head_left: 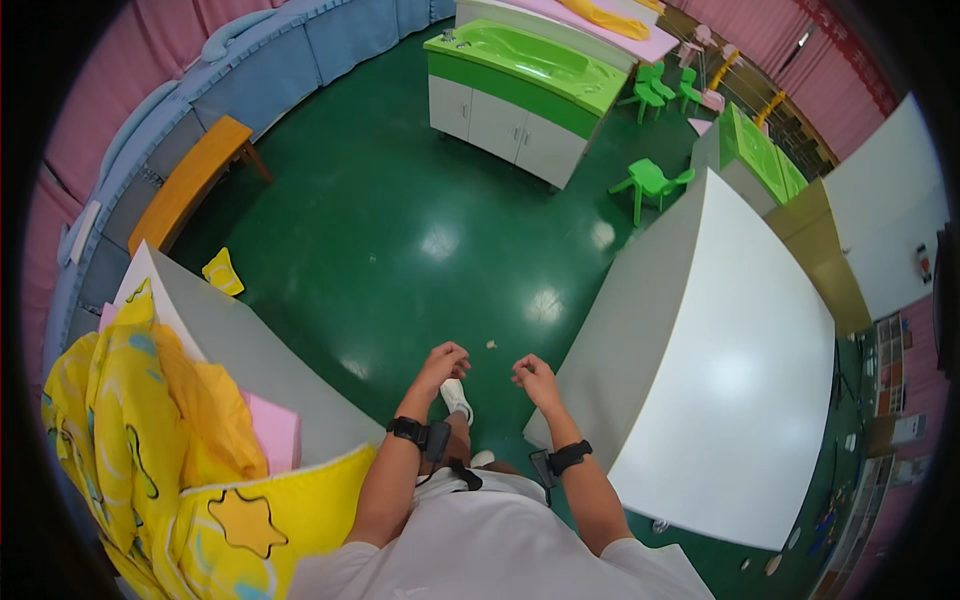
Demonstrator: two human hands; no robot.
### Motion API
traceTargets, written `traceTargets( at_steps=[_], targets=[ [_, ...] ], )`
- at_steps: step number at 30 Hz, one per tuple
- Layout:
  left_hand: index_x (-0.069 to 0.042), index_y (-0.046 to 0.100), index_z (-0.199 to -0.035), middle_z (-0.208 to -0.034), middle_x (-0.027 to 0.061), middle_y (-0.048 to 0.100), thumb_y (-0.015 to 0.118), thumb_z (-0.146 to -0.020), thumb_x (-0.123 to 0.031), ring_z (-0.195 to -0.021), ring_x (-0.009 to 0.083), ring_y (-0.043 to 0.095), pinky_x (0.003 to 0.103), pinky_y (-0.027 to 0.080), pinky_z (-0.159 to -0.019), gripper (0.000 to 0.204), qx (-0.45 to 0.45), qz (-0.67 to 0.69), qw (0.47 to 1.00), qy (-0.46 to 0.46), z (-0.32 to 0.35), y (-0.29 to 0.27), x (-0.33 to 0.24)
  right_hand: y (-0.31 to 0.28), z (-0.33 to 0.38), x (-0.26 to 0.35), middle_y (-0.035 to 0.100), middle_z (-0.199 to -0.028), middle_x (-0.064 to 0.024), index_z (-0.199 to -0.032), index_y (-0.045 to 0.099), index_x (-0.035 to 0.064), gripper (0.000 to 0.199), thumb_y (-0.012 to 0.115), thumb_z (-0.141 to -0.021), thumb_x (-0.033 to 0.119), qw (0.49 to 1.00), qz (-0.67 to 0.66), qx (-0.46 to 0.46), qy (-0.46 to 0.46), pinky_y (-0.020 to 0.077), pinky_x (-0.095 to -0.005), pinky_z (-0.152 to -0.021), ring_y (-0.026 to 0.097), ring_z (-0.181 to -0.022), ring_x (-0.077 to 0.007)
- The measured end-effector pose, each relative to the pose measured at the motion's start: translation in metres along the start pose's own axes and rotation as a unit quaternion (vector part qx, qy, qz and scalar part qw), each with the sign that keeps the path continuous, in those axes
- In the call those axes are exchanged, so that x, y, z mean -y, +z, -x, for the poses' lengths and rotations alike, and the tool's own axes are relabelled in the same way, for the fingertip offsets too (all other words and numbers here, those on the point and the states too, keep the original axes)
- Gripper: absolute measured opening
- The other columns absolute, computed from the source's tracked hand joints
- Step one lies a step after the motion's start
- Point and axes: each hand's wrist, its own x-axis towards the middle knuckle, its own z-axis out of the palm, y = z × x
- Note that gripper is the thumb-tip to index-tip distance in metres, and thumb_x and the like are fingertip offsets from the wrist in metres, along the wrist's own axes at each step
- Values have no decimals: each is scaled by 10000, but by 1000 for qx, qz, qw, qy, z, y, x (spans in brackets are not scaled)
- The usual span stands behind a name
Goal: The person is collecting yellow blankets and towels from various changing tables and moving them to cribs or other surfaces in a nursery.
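Over the green floor, my left hand (447, 364) hangs in the air with its fingers loosely bent and nothing seen in it. My right hand (536, 378) is held level with it, a short way to the right, also loosely curled and empty. The two hands are apart and touch nothing. Left of my left arm, a yellow patterned quilt (120, 430) lies heaped over a pink mattress (272, 430) and a grey-white bed or cabinet (235, 325). Nearest my right hand stands a large white-topped unit (730, 350). Both forearms wear black straps with small devices.
A green-topped bath unit (530, 60) with white doors stands ahead. Small green chairs (650, 180) are at the far right, by another green-topped unit (765, 155). A wooden bench (190, 180) and a yellow cloth piece (223, 272) lie to the left.
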Motion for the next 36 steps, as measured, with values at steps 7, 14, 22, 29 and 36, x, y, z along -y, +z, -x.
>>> traceTargets(
  at_steps=[7, 14, 22, 29, 36],
  targets=[
    [-75, 556, -849, -739, 61, 612, 534, -852, -200, -565, 128, 550, 271, 464, -555, 128, -45, 49, 998, 1, -140, -47, -79, -37, -171, 62, 580, -822, -61, -855, 546, 12, 86, 506, -832, 84, 998, 28, 9, 56, 471, -281, -641, 609, -737, -160],
    [-80, 561, -851, -740, 60, 613, 537, -849, -220, -580, 135, 555, 274, 468, -566, 142, -65, 26, 998, -12, -265, -85, -181, -86, -321, 115, 578, -815, -55, -858, 551, 20, 92, 519, -830, 102, 998, -22, -15, 63, 472, -281, -642, 596, -714, -161],
    [-71, 547, -881, -732, 70, 605, 542, -846, -216, -588, 152, 561, 279, 467, -560, 150, -142, 17, 989, -27, -414, -153, -272, -112, -558, 143, 578, -753, -48, -858, 559, 28, 110, 531, -834, 132, 997, 26, 17, 72, 472, -281, -625, 592, -705, -154],
    [-73, 538, -867, -738, 74, 612, 515, -854, -187, -595, 154, 566, 279, 468, -568, 117, -246, 125, 961, -22, -465, -219, -326, -79, -754, 244, 590, -752, -59, -848, 564, 24, 139, 560, -814, 159, 991, 81, 109, 19, 478, -278, -620, 604, -681, -152],
    [-69, 549, -866, -750, 84, 625, 528, -854, -175, -599, 159, 572, 279, 476, -571, 109, -296, 173, 939, -4, -537, -316, -374, 29, -926, 325, 597, -769, -52, -844, 570, 24, 136, 543, -816, 154, 972, 132, 194, -3, 482, -276, -621, 603, -684, -145]
  ],
)
